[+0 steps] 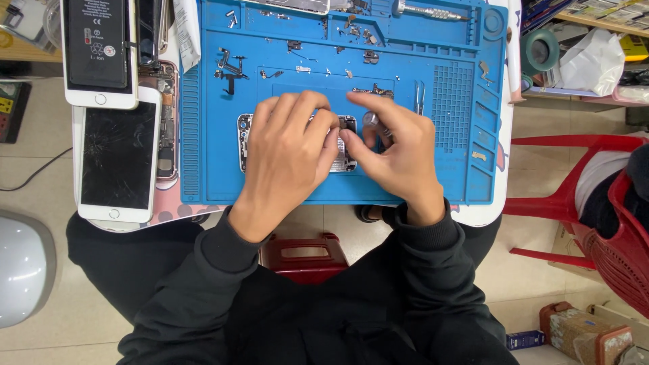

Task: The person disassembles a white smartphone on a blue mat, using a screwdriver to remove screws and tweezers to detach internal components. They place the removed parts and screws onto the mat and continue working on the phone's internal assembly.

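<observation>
Blue ribbed mat (pixel 209 135) on white table, tiled floor below. My L hand (pixel 287 152) pressed flat on opened phone (pixel 346 145), mat centre. R hand (pixel 399 152) pinching metal screwdriver (pixel 370 122) over phone.

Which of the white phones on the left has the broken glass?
The lower white phone, nearest the person's left hand. Cracks spread over its dark screen. The upper white phone has a black battery lying on it instead.
</observation>
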